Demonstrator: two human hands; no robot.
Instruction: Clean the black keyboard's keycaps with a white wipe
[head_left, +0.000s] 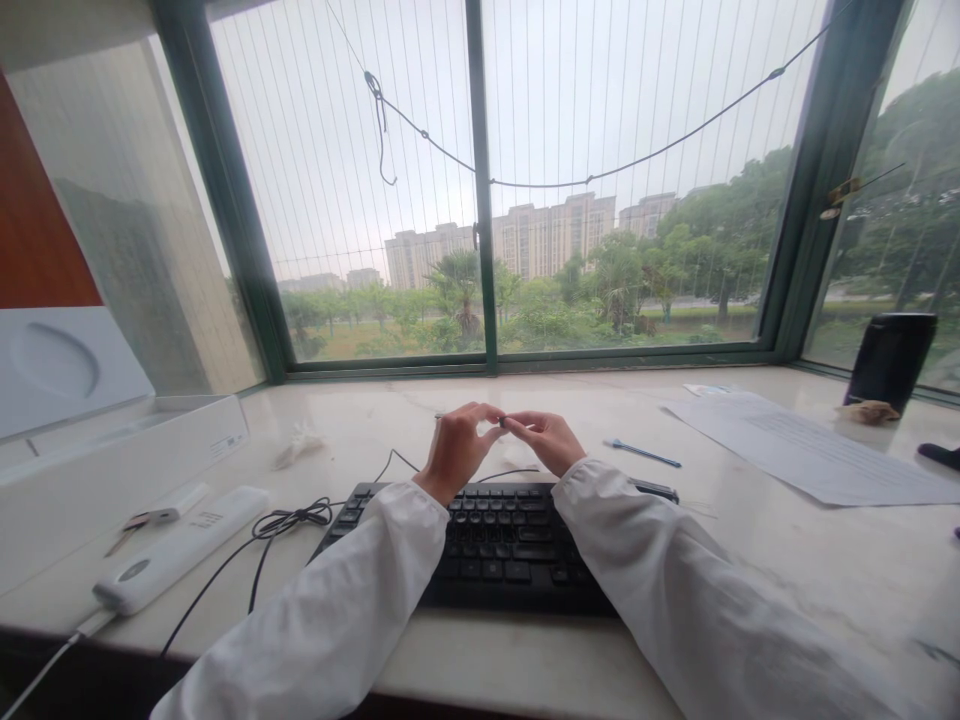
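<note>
Above the far edge of a black keyboard (517, 572), my two hands meet with their fingertips nearly together. Between them is a small black piece (502, 422), about the size of a keycap; its details are too small to make out. My left hand (459, 452) pinches it between thumb and forefinger from the left. From the right, my right hand (551, 442) pinches the same piece. The keyboard lies flat on the pale sill, its left and right parts covered by my white sleeves (360, 590).
To the left are a white power strip (184, 550), a bundled black cable (292, 518), an open white box (120, 460) and crumpled tissue (301, 445). On the right lie a blue stick-like tool (643, 453), paper sheets (802, 450) and a dark upright container (892, 362). Windows rise behind.
</note>
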